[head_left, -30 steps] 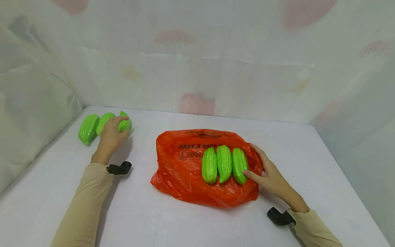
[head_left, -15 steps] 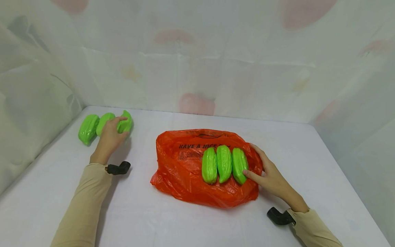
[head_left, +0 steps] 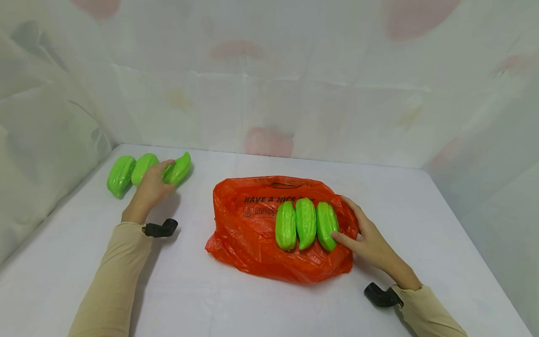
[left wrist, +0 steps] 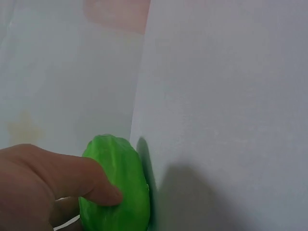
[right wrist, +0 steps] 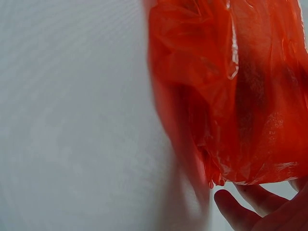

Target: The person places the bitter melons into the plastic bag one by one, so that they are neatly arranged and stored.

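My left hand [head_left: 152,186] grips a glossy green ridged pod [head_left: 181,168] at the table's back left, its thumb pressed on the side in the left wrist view. That pod leans to the right, and its tip points back. Three similar green pods [head_left: 306,223] lie side by side on a crumpled red plastic bag [head_left: 248,243]. At the bag's right edge, my right hand [head_left: 372,245] holds the plastic, with the thumb against the rightmost pod. Some right fingers go behind the bag in the right wrist view, where their tips are hidden.
Two more green pods, a left one [head_left: 121,176] and one nearer my hand [head_left: 144,168], lie at the back left corner. Everything rests on a white table [head_left: 252,304], with patterned cloth walls [head_left: 269,103] at the back and sides.
The pod in my left hand has swung its tip rightward and shifted slightly right, away from the other two. My right hand, the bag and its pods have stayed still.
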The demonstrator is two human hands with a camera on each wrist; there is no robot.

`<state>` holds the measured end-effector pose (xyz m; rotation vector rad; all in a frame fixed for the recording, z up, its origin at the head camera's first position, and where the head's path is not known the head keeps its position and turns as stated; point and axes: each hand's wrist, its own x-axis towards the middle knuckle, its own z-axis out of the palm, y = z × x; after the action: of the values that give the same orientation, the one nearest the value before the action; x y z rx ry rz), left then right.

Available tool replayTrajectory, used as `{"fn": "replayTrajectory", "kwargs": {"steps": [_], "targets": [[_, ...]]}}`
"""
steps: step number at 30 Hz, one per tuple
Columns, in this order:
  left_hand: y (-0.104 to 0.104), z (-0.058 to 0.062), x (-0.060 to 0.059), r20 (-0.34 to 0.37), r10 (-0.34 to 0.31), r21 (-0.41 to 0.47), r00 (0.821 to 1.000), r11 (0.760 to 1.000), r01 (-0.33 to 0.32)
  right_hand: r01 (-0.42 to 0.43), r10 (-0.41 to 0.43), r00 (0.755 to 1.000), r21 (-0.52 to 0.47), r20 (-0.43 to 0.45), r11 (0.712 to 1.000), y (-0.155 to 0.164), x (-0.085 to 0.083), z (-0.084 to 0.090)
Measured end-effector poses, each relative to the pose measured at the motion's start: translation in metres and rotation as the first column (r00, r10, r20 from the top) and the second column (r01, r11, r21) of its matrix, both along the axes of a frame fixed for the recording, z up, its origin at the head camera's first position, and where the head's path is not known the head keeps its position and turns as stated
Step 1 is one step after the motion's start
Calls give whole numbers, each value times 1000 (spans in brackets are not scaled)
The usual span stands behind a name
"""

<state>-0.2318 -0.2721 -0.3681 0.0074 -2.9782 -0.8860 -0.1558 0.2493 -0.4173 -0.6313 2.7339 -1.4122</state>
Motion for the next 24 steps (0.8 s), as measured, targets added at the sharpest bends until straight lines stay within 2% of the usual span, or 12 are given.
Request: {"fn": "replayTrajectory", "kwargs": {"steps": [5, 14, 24], "targets": [[1, 0, -2, 25, -15, -25, 1000, 1000, 15, 4, -4, 1000, 4, 2, 1000, 0, 0, 0], [4, -4, 0, -83, -20, -7, 996, 1000, 20, 5, -5, 1000, 2, 7, 1000, 0, -1, -1], [5, -6, 1, -47, -6, 18, 999, 1000, 7, 6, -6, 1000, 2, 12, 1000, 0, -1, 0]]}}
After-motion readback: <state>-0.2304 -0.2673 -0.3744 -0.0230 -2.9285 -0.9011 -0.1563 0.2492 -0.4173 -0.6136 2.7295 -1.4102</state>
